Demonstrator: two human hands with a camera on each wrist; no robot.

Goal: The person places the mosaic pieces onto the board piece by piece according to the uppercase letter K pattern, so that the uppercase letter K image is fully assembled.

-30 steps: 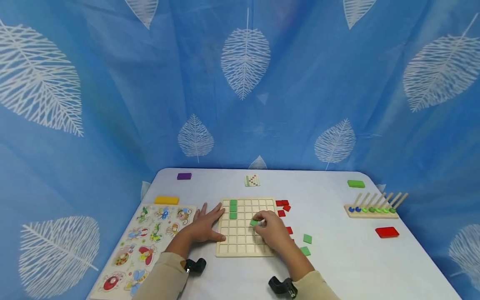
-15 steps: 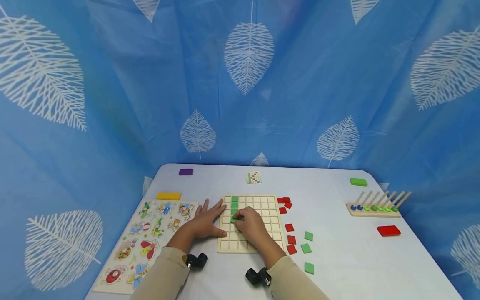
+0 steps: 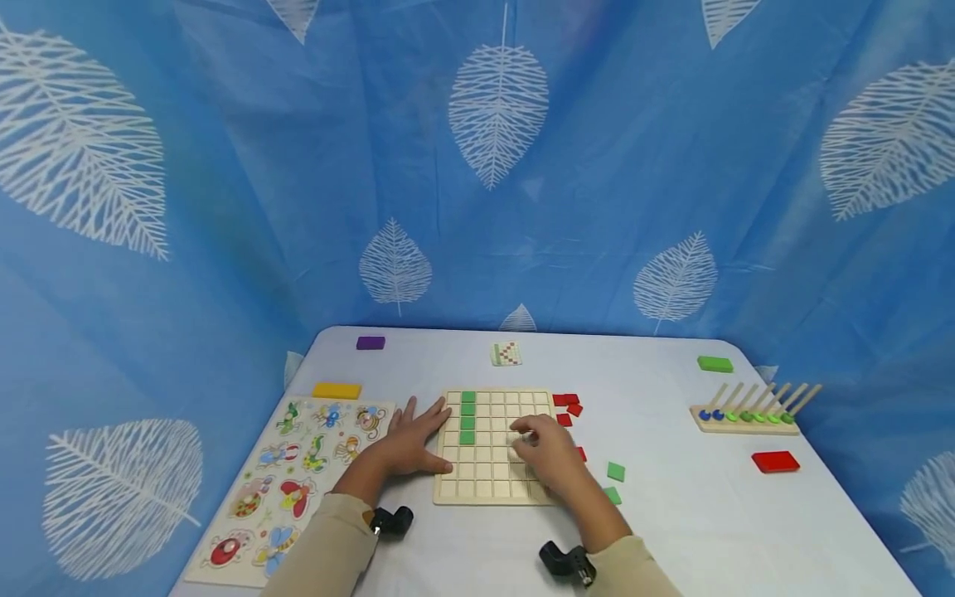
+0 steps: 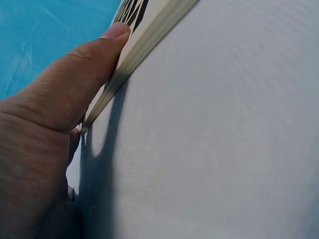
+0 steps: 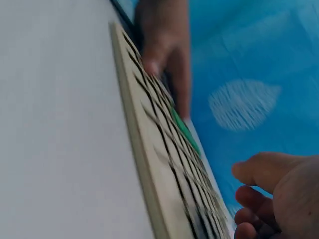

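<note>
Wooden grid board (image 3: 492,448) with its square cells sits flat on the white table (image 3: 686,514), right in front of me, and a column of four green square tiles (image 3: 467,417) fills cells near its top left corner. My left hand (image 3: 409,438) lies flat beside the board's left edge, fingers straight and spread, fingertips touching the frame; the left wrist view shows my thumb (image 4: 94,59) pressed along the board's pale edge (image 4: 144,45). My right hand (image 3: 547,450) hovers over the right half of the board, fingers loosely curled and, going by the right wrist view, holding nothing (image 5: 279,194). Just off the board's right edge lie loose red square tiles (image 3: 567,404), and nearer to me two loose green square tiles (image 3: 615,472). To the left, a wooden insect peg puzzle (image 3: 298,473) lies beside my left forearm, with a yellow flat block (image 3: 336,390) above it. Farther back sit a purple block (image 3: 370,342) and a small pattern card (image 3: 506,354). Off to the right stand a wooden peg rack with coloured beads (image 3: 749,412), a green flat block (image 3: 715,363) and a red flat block (image 3: 775,462).
</note>
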